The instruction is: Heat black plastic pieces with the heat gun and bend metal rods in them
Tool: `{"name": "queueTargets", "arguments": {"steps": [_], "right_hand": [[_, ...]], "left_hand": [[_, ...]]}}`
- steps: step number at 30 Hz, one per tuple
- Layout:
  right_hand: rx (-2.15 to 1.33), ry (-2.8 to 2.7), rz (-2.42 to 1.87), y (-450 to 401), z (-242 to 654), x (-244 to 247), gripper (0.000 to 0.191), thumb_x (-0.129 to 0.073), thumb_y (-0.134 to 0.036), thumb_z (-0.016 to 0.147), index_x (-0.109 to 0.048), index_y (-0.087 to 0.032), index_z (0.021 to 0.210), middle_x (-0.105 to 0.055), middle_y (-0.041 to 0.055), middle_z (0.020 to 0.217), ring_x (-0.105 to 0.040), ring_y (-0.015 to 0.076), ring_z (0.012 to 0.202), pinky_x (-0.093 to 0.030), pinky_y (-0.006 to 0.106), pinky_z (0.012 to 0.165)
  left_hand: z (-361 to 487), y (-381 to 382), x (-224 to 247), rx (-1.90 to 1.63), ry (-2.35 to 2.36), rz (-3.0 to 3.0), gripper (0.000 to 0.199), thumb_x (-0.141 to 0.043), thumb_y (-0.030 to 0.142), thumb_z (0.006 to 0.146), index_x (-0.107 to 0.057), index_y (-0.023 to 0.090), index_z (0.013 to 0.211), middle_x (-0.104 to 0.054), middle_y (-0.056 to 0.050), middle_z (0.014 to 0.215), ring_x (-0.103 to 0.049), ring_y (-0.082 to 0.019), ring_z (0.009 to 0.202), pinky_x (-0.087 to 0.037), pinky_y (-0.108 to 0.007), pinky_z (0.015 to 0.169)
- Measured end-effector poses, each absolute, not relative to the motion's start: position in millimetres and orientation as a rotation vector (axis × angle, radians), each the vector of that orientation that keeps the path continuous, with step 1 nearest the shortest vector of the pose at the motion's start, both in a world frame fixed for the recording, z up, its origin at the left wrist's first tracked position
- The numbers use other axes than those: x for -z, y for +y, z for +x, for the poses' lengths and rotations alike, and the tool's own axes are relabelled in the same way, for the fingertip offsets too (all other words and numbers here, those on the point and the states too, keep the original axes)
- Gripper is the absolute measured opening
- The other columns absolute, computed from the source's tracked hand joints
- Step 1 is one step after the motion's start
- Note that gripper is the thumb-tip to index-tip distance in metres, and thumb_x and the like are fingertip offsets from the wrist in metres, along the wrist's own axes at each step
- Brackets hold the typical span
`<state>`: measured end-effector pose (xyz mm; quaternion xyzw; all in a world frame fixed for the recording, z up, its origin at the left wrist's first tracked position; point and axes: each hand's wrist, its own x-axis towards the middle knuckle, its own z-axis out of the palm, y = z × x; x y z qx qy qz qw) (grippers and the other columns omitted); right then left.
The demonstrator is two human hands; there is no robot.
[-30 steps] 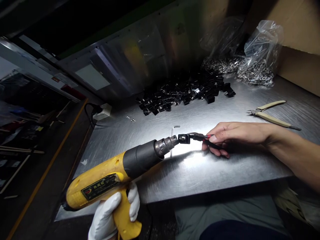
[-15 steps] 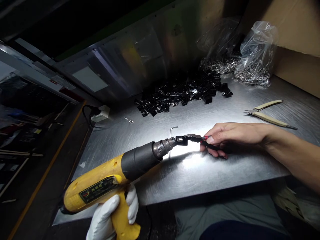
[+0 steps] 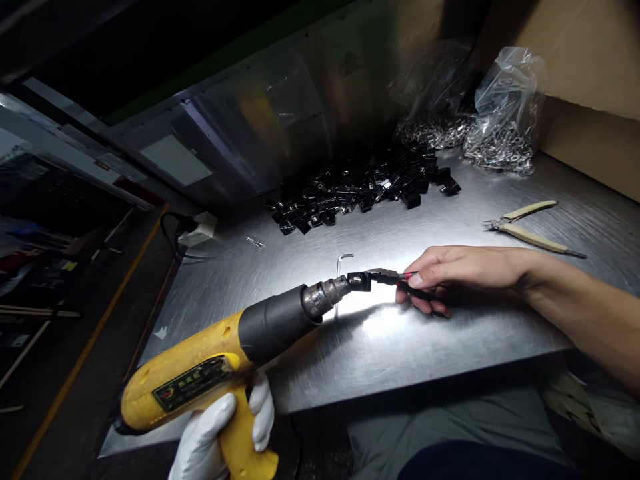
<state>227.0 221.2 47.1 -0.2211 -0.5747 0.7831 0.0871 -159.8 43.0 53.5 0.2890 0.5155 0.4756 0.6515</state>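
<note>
My left hand (image 3: 203,437), in a white glove, is wrapped round the handle of a yellow heat gun (image 3: 187,373). The gun's metal nozzle points right, its tip right at a small black part (image 3: 359,281) with a shiny metal spot. Bare, my right hand (image 3: 445,277) grips pliers (image 3: 407,280) with dark and red handles. Their jaws hold the black part above the steel table; exactly how they grip it is too small to tell. Behind the nozzle lies a hex key (image 3: 345,257), partly covered.
A heap of black parts (image 3: 345,193) lies at the table's back. Clear bags of metal terminals (image 3: 500,147) stand beside a cardboard box (image 3: 595,127). Cream-handled cutters (image 3: 535,230) lie on the right. A small metal piece (image 3: 255,242) and a white power socket (image 3: 204,230) are at left.
The whole view has shifted slightly, so everything appears a little further left. Heat gun, pliers and black part keep the same places relative to one another.
</note>
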Motion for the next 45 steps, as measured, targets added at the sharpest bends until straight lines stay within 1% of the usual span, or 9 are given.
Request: {"name": "queueTargets", "arguments": {"steps": [7, 12, 17, 22, 29, 45], "right_hand": [[-2.330, -1.693, -0.660, 220.9, 226.9, -45.3, 0.036, -0.055, -0.041, 0.101, -0.070, -0.009, 0.111, -0.066, 0.0086, 0.084, -0.059, 0.0153, 0.064, -0.046, 0.026, 0.056], [-2.325, -1.693, -0.669, 220.1, 226.5, -47.5, 0.037, -0.056, -0.042, 0.101, -0.070, -0.009, 0.110, -0.066, 0.0086, 0.084, -0.059, 0.0154, 0.064, -0.047, 0.026, 0.057], [-2.319, -1.702, -0.679, 220.3, 227.3, -48.2, 0.036, -0.055, -0.042, 0.101, -0.070, -0.010, 0.110, -0.066, 0.0082, 0.085, -0.059, 0.0154, 0.066, -0.048, 0.026, 0.058], [-2.286, -1.738, -0.684, 219.8, 227.8, -49.8, 0.035, -0.055, -0.041, 0.101, -0.070, -0.010, 0.109, -0.066, 0.0084, 0.086, -0.059, 0.0147, 0.065, -0.047, 0.025, 0.058], [-2.281, -1.735, -0.682, 219.0, 227.8, -50.0, 0.034, -0.055, -0.039, 0.102, -0.070, -0.010, 0.109, -0.066, 0.0078, 0.085, -0.059, 0.0147, 0.065, -0.047, 0.025, 0.058], [-2.241, -1.778, -0.718, 217.6, 226.8, -55.1, 0.033, -0.052, -0.036, 0.102, -0.069, -0.008, 0.109, -0.065, 0.0085, 0.084, -0.057, 0.0153, 0.066, -0.046, 0.027, 0.057]], "left_hand": [[-159.9, 42.4, -53.3, -1.103, 1.188, 0.648, 0.032, -0.072, 0.048, 0.080, -0.066, 0.019, 0.092, -0.060, 0.000, 0.073, -0.055, -0.011, 0.049, -0.046, -0.022, 0.044], [-161.4, 42.5, -53.0, -1.092, 1.202, 0.661, 0.033, -0.071, 0.049, 0.080, -0.066, 0.019, 0.095, -0.059, 0.000, 0.074, -0.055, -0.012, 0.049, -0.045, -0.022, 0.044], [-163.0, 42.3, -52.3, -1.087, 1.224, 0.662, 0.034, -0.070, 0.050, 0.080, -0.066, 0.020, 0.093, -0.058, 0.000, 0.073, -0.054, -0.011, 0.049, -0.045, -0.022, 0.044], [-163.0, 42.4, -53.0, -1.071, 1.228, 0.689, 0.034, -0.069, 0.051, 0.081, -0.065, 0.020, 0.091, -0.058, 0.000, 0.072, -0.054, -0.011, 0.049, -0.046, -0.023, 0.044], [-162.3, 42.2, -53.4, -1.089, 1.230, 0.688, 0.034, -0.070, 0.050, 0.080, -0.066, 0.020, 0.095, -0.058, 0.000, 0.072, -0.054, -0.012, 0.049, -0.047, -0.023, 0.044], [-162.0, 41.3, -52.7, -1.091, 1.241, 0.675, 0.033, -0.069, 0.050, 0.081, -0.064, 0.019, 0.093, -0.058, 0.001, 0.073, -0.054, -0.011, 0.049, -0.046, -0.022, 0.045]]}}
